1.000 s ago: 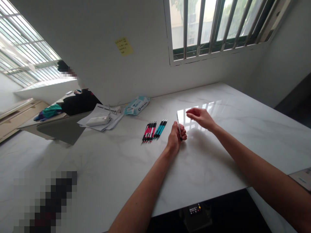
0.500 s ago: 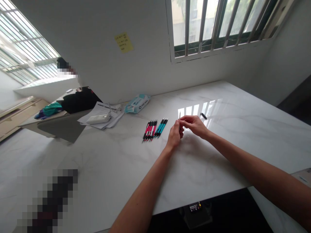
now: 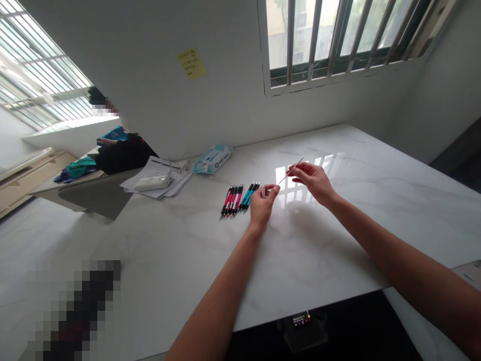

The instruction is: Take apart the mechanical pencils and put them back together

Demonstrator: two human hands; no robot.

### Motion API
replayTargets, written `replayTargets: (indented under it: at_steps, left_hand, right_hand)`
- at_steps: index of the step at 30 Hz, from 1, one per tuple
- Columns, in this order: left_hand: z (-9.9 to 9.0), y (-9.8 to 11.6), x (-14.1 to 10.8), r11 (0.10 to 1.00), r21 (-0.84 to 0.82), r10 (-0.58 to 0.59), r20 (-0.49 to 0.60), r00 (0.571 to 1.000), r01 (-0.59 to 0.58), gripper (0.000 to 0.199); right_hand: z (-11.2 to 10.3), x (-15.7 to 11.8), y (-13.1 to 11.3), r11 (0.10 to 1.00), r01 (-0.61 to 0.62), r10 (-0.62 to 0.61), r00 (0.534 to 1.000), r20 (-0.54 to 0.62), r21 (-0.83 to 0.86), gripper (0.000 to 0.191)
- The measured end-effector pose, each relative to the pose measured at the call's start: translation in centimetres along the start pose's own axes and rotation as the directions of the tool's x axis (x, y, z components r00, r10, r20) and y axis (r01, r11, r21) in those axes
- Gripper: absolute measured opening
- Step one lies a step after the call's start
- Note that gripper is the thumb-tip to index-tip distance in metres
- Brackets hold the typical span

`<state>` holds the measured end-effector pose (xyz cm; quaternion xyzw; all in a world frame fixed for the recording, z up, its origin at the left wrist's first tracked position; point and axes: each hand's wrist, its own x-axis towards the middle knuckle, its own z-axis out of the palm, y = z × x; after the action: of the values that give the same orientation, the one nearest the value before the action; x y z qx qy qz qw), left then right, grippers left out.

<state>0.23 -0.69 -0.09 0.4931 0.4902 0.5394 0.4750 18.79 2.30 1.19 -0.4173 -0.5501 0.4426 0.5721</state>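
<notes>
Between the fingers of my right hand (image 3: 313, 181) is a thin rod (image 3: 286, 175), slanting down to the left. Its lower end reaches the fingertips of my left hand (image 3: 263, 203), which is closed around a small pale piece (image 3: 263, 191); its shape is mostly hidden by the fingers. Just left of my left hand lies a row of red and black pens (image 3: 232, 201) on the white marbled table (image 3: 319, 265). Several blue pens (image 3: 247, 196) lie between the red ones and my left hand, partly covered by it.
A wipes packet (image 3: 213, 159) and papers (image 3: 176, 183) with a white device (image 3: 153, 182) lie at the back left. Farther left, a person in black (image 3: 126, 153) holds something blue. A yellow note (image 3: 192, 64) is on the wall. A dark blurred shape stands at the lower left.
My hands have moved apart, the right one up and to the right with the thin rod, the left slightly left. The black piece behind my right hand no longer shows. A blue object appeared by the person.
</notes>
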Motion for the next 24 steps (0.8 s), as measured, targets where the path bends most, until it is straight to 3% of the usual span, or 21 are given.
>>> replayTargets:
  at_steps: [4, 10, 14, 17, 19, 22, 24]
  left_hand:
    - [-0.2, 0.8, 0.1, 0.998, -0.055, 0.028, 0.01, 1.0, -0.028, 0.04]
    - [-0.3, 0.4, 0.3, 0.998, -0.019, 0.061, 0.04, 0.997, -0.061, 0.037]
    - [-0.4, -0.1, 0.7, 0.998, -0.046, 0.045, -0.019, 0.999, -0.046, 0.031]
    - [-0.7, 0.0, 1.1, 0.997, -0.062, 0.038, -0.099, 0.994, -0.044, 0.03]
    - [-1.1, 0.2, 1.5, 0.996, -0.069, 0.051, -0.168, 0.984, -0.064, 0.031]
    - [-1.8, 0.3, 1.9, 0.994, -0.08, 0.057, -0.213, 0.975, -0.075, 0.031]
    - [-2.0, 0.2, 2.0, 0.994, -0.086, 0.042, -0.199, 0.979, -0.06, 0.031]
  right_hand:
    - [1.0, -0.9, 0.0, 0.969, 0.118, -0.092, 0.988, 0.126, -0.217, 0.027]
    - [2.2, -2.3, -0.3, 0.888, 0.196, -0.078, 0.956, 0.285, -0.416, 0.022]
    - [2.2, -2.5, -0.5, 0.863, 0.225, -0.073, 0.941, 0.33, -0.452, 0.019]
    - [1.5, -2.2, -0.8, 0.764, 0.236, -0.016, 0.938, 0.348, -0.601, 0.016]
    - [0.2, -1.5, -1.2, 0.675, 0.212, 0.001, 0.957, 0.289, -0.707, 0.015]
    - [-2.9, 0.0, -1.6, 0.616, 0.074, -0.042, 0.997, 0.061, -0.784, 0.021]
    - [-5.6, 1.1, -1.5, 0.576, -0.028, -0.06, 0.995, -0.076, -0.817, 0.025]
